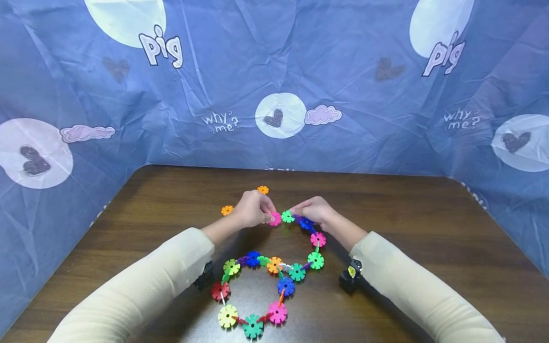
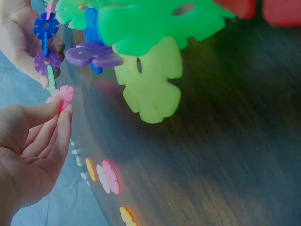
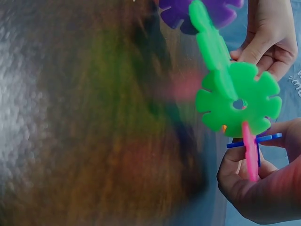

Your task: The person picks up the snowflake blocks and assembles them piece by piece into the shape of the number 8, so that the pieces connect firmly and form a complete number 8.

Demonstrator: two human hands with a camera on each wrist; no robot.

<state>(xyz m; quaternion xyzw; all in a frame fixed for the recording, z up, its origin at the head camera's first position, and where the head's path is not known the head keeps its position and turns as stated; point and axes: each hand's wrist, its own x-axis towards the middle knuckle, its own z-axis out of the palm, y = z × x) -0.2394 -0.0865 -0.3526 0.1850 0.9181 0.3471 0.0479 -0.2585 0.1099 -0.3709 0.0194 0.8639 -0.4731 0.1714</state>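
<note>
My left hand (image 1: 252,209) pinches a pink snowflake disc (image 1: 275,219) between thumb and fingers, above the table. Across from it, my right hand (image 1: 319,210) holds the upper end of a chain of slotted snowflake discs. A green disc (image 1: 288,216) ends that chain, its edge right at the pink disc in the left wrist view. Behind the green one, a purple disc (image 2: 46,62) lies against the right fingers. The chain hangs down past a pink disc (image 1: 318,239) to a closed ring of coloured discs, including a red disc (image 1: 220,290) and a teal disc (image 1: 253,326).
Loose orange discs (image 1: 227,210) lie beyond the left hand on the brown wooden table (image 1: 399,214). A white disc (image 2: 102,179) and another pink disc (image 2: 111,177) lie there too. Blue printed cloth (image 1: 364,143) stands behind the table and along its sides.
</note>
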